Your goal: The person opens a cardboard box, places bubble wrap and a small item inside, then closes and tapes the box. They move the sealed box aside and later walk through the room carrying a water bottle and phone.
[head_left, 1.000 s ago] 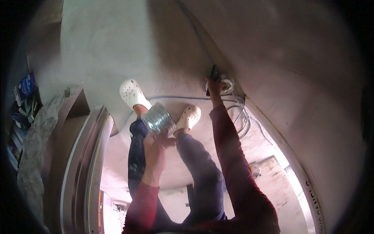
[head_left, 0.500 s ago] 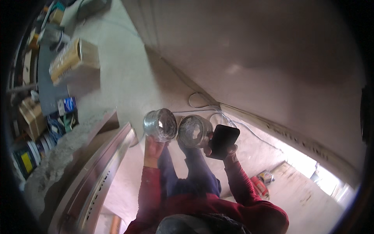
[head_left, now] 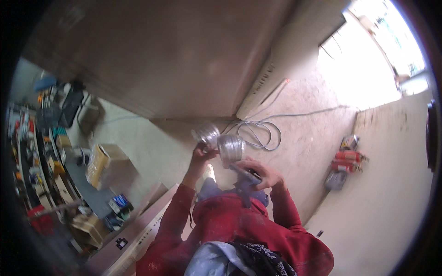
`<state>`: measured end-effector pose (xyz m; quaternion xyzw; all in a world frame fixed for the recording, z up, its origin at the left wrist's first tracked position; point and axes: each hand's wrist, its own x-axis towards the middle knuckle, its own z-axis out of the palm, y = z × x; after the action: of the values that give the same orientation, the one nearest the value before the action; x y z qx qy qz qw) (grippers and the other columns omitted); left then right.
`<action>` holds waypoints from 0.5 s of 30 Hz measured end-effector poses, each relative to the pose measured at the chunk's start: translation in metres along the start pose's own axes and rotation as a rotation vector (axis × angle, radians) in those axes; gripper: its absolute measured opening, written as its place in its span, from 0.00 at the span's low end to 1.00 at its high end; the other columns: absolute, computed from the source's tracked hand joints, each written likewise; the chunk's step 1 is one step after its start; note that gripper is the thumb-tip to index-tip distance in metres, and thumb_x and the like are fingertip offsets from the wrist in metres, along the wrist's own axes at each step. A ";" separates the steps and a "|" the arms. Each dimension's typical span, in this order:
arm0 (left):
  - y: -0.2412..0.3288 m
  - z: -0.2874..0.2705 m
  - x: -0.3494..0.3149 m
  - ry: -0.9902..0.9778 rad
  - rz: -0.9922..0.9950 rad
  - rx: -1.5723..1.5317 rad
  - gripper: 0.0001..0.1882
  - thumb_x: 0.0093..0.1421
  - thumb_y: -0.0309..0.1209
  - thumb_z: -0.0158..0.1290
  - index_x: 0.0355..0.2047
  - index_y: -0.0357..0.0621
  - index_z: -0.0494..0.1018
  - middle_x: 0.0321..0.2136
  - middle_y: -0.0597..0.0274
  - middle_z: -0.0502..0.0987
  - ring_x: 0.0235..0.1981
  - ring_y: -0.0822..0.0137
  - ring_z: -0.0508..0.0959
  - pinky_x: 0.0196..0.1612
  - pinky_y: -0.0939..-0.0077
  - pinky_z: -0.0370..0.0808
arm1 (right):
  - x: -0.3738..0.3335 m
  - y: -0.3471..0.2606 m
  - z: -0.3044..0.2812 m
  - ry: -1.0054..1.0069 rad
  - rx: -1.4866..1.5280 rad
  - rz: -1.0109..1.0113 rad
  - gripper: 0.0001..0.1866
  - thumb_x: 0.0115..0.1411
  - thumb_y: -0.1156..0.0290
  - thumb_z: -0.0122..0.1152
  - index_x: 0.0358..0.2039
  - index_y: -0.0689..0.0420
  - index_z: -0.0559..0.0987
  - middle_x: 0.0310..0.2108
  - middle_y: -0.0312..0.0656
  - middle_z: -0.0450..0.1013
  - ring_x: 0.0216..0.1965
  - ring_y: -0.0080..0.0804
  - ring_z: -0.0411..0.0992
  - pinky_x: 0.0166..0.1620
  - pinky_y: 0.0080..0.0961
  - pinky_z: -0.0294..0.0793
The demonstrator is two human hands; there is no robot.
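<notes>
My left hand [head_left: 201, 156] is raised in front of me, its fingers closed round the bottom of a clear, shiny, round jar-like thing [head_left: 206, 134]. A second clear jar-like thing [head_left: 231, 148], with a ribbed, glossy side, stands right beside the first. Its lower end is between my two hands, and I cannot tell which one bears it. My right hand [head_left: 263, 176] grips a dark smartphone [head_left: 247, 173], seen nearly edge-on and slightly blurred, just below the second jar-like thing.
A grey cable [head_left: 271, 138] lies coiled on the floor ahead, beside a large brown panel [head_left: 175, 60]. To the right are red cylinders [head_left: 347, 161] and a grey container [head_left: 335, 180]. At left stand a cardboard box [head_left: 108, 165] and cluttered shelves; long metal profiles [head_left: 142, 230] lie near my left arm.
My view has swung to the right, bringing the bright opening and the red cylinders further into sight. The phone has tilted from face-up to nearly edge-on, and both jar-like things have tipped.
</notes>
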<state>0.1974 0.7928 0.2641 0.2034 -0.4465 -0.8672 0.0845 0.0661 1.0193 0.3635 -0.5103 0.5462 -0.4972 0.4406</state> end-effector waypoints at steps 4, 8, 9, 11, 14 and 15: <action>-0.036 0.076 0.025 -0.299 -0.118 0.166 0.36 0.54 0.40 0.62 0.59 0.43 0.59 0.53 0.62 0.67 0.56 0.67 0.68 0.59 0.66 0.65 | -0.072 -0.034 -0.005 0.134 -0.127 0.049 0.46 0.34 0.66 0.66 0.60 0.60 0.65 0.54 0.50 0.60 0.55 0.47 0.61 0.58 0.34 0.60; -0.102 0.160 0.059 -0.521 -0.124 0.420 0.36 0.56 0.41 0.60 0.60 0.42 0.59 0.53 0.59 0.68 0.54 0.66 0.70 0.56 0.67 0.69 | -0.174 -0.040 -0.030 0.279 -0.093 0.182 0.43 0.35 0.64 0.66 0.56 0.61 0.67 0.47 0.49 0.62 0.52 0.47 0.62 0.56 0.35 0.61; -0.115 0.197 0.066 -0.543 -0.186 0.350 0.36 0.56 0.41 0.60 0.60 0.41 0.59 0.54 0.58 0.68 0.53 0.66 0.71 0.55 0.67 0.70 | -0.201 -0.039 -0.048 0.301 -0.108 0.221 0.43 0.35 0.64 0.66 0.56 0.62 0.68 0.45 0.49 0.62 0.51 0.46 0.62 0.55 0.35 0.61; -0.146 0.241 0.077 -0.590 -0.307 0.287 0.35 0.58 0.44 0.58 0.59 0.40 0.60 0.53 0.57 0.69 0.51 0.66 0.73 0.53 0.68 0.72 | -0.233 -0.030 -0.061 0.420 -0.120 0.128 0.43 0.35 0.64 0.66 0.56 0.61 0.67 0.44 0.49 0.62 0.49 0.47 0.63 0.53 0.36 0.63; -0.170 0.309 0.083 -0.686 -0.395 0.133 0.33 0.60 0.48 0.54 0.56 0.36 0.62 0.50 0.56 0.71 0.48 0.67 0.75 0.49 0.72 0.74 | -0.300 -0.027 -0.094 0.498 -0.178 0.167 0.43 0.37 0.61 0.69 0.57 0.55 0.68 0.44 0.49 0.62 0.47 0.50 0.65 0.50 0.38 0.66; -0.176 0.333 0.081 -0.612 -0.406 0.144 0.31 0.61 0.49 0.52 0.54 0.35 0.65 0.47 0.54 0.73 0.44 0.64 0.77 0.45 0.72 0.76 | -0.312 -0.035 -0.101 0.510 -0.202 0.222 0.43 0.37 0.60 0.70 0.58 0.54 0.68 0.45 0.49 0.62 0.47 0.51 0.65 0.50 0.38 0.66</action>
<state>-0.0122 1.1157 0.2715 0.0243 -0.4615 -0.8534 -0.2411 -0.0010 1.3395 0.4023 -0.3474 0.7382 -0.5014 0.2879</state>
